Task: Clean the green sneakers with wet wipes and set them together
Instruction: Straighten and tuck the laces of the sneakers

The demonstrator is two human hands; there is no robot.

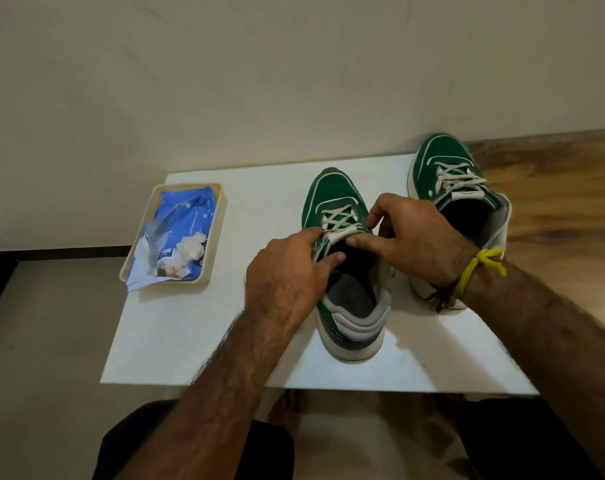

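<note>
Two green sneakers with white laces and soles stand toe-away on a white board (197, 327). The near sneaker (332, 195) is in the middle. My left hand (287, 275) holds its left collar edge, fingers curled at the opening. My right hand (412, 237) pinches the tongue and right side of the same shoe, thumb across the tongue. The second sneaker (443, 161) stands further back on the right, partly hidden by my right wrist. A blue wet wipes pack (180, 233) lies in a tray at the left, a white wipe sticking out of it.
The beige tray (218, 216) sits on the board's back left corner. A wooden surface (554, 188) runs to the right behind the second sneaker. A wall rises just behind the board. My knees and bare feet are below the board's front edge.
</note>
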